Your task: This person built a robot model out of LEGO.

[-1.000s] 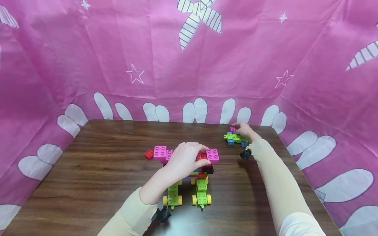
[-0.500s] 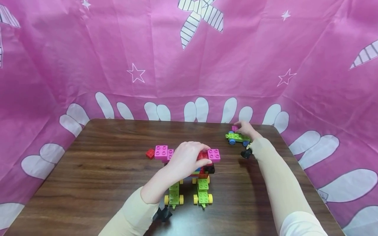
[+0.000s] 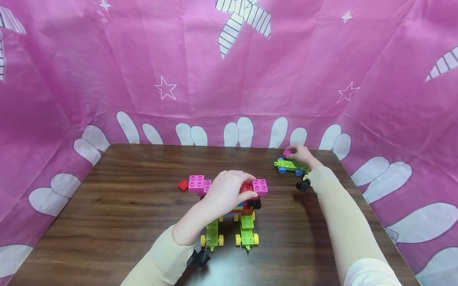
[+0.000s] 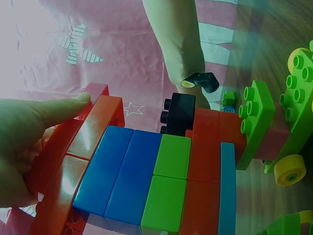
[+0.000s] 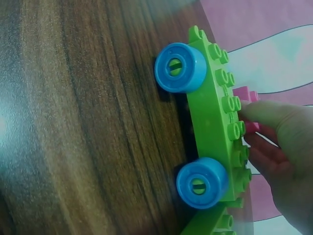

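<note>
Mid-table stands a model of toy building blocks (image 4: 166,156), with stacked red, blue and green bricks on green wheeled bases with yellow wheels (image 3: 247,238). My left hand (image 3: 227,192) grips the model's top from above, thumb and fingers on either side of its red bricks; pink bricks (image 3: 260,186) stick out at both ends. At the far right, my right hand (image 3: 301,154) pinches a small pink brick (image 3: 287,153) between thumb and fingers. That brick is just behind a green wheeled base with blue wheels (image 5: 210,107), and my thumb partly hides it.
A loose red brick (image 3: 183,185) lies left of the model. Another green piece (image 5: 208,220) adjoins the near end of the blue-wheeled base. Pink cloth (image 3: 200,79) hangs behind and beside the brown table (image 3: 118,190).
My right hand has moved slightly right and away with the pink brick, which shifts relative to the blue-wheeled base. The left hand stays on the model; the head view has drifted a little.
</note>
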The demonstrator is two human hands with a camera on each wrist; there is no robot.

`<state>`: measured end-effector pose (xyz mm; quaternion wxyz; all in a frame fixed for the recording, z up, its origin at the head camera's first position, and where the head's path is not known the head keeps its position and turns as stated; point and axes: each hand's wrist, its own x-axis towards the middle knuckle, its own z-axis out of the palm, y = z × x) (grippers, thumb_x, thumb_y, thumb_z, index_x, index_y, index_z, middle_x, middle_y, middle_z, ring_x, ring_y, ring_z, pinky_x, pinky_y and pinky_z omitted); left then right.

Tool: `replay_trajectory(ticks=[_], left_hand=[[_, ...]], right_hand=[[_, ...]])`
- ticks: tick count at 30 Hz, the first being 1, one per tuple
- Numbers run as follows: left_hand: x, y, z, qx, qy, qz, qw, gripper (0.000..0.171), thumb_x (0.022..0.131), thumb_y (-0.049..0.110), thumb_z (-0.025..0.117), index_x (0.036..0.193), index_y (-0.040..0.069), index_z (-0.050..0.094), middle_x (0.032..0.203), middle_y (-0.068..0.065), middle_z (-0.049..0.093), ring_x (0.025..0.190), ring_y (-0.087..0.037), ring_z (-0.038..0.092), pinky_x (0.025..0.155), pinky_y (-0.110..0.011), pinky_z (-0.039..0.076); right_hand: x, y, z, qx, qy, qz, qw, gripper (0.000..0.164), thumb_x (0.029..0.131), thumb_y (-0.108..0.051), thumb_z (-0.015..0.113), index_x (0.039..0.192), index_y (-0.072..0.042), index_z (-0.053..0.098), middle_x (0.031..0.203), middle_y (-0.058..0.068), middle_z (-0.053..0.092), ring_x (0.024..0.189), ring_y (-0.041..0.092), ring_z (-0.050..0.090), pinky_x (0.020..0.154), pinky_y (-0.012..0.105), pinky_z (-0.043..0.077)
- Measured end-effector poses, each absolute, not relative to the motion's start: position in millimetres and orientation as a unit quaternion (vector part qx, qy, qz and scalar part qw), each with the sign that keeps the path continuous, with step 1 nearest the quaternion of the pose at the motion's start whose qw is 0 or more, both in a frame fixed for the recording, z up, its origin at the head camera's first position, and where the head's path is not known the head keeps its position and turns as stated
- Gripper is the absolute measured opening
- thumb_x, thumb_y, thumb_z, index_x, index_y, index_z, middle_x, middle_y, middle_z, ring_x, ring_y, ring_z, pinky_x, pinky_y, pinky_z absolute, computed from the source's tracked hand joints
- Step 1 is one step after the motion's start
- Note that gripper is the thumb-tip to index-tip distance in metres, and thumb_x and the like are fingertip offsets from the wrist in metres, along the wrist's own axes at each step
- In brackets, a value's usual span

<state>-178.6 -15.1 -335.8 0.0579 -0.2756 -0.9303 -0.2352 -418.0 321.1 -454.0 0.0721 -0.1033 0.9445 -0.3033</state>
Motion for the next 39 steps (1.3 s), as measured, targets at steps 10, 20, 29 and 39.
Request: replay_trajectory(ticks=[10,20,29,39], left_hand=[[-179,-14,-336,-0.274,-0.931,-0.237,0.056,0.041,0.084,0.038,0.076,0.117,0.015,0.071,0.108,0.000,0.074,0.101,-0.015,0.067,0.095,-0.037,0.051],[-178,-15,-336,-0.272,-0.929,-0.244,0.059,0.040,0.084,0.038,0.076,0.117,0.015,0.071,0.110,0.000,0.074,0.102,-0.016,0.067,0.096,-0.038,0.051],[-177,-15,-335,-0.267,-0.929,-0.250,0.052,0.040,0.084,0.037,0.076,0.117,0.015,0.071,0.112,-0.001,0.073,0.106,-0.018,0.066,0.099,-0.041,0.049],[-177,-15,-336,-0.267,-0.927,-0.256,0.054,0.039,0.084,0.036,0.077,0.117,0.015,0.071,0.113,-0.002,0.073,0.107,-0.019,0.066,0.100,-0.042,0.048]], right_hand=[[-414,322,-450,-0.091,0.942,-0.317,0.066,0.048,0.093,-0.014,0.063,0.133,0.009,0.051,0.127,0.032,0.055,0.118,0.043,0.050,0.102,0.054,0.043],[-404,320,-451,-0.097,0.944,-0.315,0.023,0.048,0.092,-0.022,0.067,0.129,0.007,0.055,0.125,0.031,0.058,0.119,0.044,0.052,0.105,0.054,0.040],[-391,312,-440,-0.081,0.940,-0.331,-0.011,0.046,0.091,-0.023,0.067,0.128,0.003,0.058,0.123,0.027,0.061,0.115,0.040,0.056,0.102,0.051,0.044],[-364,286,-412,-0.099,0.913,-0.389,-0.070,0.038,0.087,-0.018,0.066,0.119,0.002,0.064,0.117,0.025,0.066,0.107,0.040,0.064,0.092,0.045,0.052]])
